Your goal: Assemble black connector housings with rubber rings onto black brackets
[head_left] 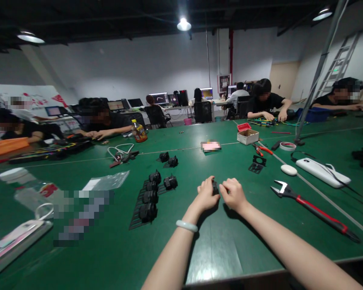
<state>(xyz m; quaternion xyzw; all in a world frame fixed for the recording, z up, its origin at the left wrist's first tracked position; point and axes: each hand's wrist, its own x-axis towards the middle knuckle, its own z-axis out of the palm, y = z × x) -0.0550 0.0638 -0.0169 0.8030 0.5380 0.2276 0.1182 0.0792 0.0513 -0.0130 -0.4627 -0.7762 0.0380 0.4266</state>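
My left hand [205,194], with a pale bangle [186,226] at its wrist, grips a small black part [215,187] just above the green table. Fingers and thumb cover much of that part, so its exact kind is unclear. Close on its right, my right hand [234,195] is curled with the fingers pressed together; whatever it may pinch is hidden. To the left stand several black parts with round bodies on slatted plates [147,198], and another pair [168,161] lies farther back. A flat black bracket with a round hole [257,164] rests beyond my right hand.
An adjustable wrench [317,211] with a red-black handle lies at right, near a white power bank-like case [323,172] and a white oval object [288,170]. Pliers [263,150] and a small box [248,136] sit behind. Bottle [33,189] at left; co-workers sit opposite.
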